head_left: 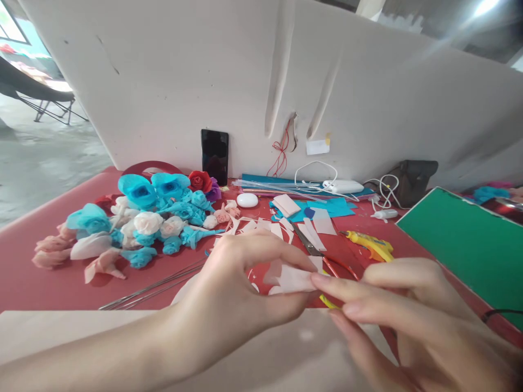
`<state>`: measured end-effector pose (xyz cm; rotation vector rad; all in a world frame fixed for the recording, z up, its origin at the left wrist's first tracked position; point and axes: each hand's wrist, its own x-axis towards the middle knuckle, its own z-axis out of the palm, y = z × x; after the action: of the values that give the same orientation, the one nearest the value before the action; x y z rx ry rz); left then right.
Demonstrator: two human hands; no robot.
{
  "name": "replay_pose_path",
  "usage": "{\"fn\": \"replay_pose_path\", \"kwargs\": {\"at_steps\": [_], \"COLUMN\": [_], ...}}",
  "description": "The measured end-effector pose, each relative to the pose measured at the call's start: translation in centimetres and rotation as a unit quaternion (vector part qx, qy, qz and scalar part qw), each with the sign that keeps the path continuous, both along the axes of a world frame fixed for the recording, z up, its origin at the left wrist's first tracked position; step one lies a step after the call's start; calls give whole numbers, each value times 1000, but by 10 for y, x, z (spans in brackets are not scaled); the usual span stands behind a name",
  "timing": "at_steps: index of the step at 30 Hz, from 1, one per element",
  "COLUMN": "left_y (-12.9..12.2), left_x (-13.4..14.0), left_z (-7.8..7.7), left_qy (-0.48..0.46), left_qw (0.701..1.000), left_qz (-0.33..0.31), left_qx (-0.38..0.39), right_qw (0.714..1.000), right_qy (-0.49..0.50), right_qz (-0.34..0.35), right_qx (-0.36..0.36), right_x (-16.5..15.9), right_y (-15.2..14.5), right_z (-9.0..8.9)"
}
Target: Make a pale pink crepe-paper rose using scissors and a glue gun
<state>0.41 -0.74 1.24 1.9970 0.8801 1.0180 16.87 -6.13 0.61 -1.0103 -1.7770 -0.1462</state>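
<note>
Paper (pixel 295 279): pale pinkish-white, small, thin, slightly see-through; held up, roughly level, between the thumb and forefinger of the left hand (pixel 229 286); a right hand (pixel 412 316) fingertip touches its right end.

Pale partition (pixel 183 71) behind — grey floor (pixel 44 163), dark chair (pixel 18 79) leftward.

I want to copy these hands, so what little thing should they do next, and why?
Perhaps the right hand should lift its thumb to pinch the edge of the pale paper piece. The left hand holds the piece between thumb and fingers, and a right fingertip meets its edge, but the right thumb sits lower, seemingly off it.
</note>
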Motion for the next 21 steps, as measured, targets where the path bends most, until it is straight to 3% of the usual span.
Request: {"fn": "replay_pose_path", "kwargs": {"at_steps": [3,6,10,15,18,21], "left_y": [1,4,11,17,20,24], "left_x": [1,3,4,4,2,-1], "left_z": [-1,0,0,-4,-6,-10], "left_qy": [10,15,2,5,26,51], "left_qw": [1000,1000,998,995,990,969], "left_qz": [-2,9,20,37,46,51], "left_qx": [-2,14,53,91,130,235], "right_qw": [991,964,937,938,961,978], "right_qy": [91,201,240,236,176,94], "right_qz": [31,32,78,60,-12,-85], "right_qx": [-90,-171,-241,-246,-215,-167], "right_x": [4,9,17,21,21,26], "right_y": [2,7,14,17,18,21], "right_z": [3,5,6,9,10,10]}}
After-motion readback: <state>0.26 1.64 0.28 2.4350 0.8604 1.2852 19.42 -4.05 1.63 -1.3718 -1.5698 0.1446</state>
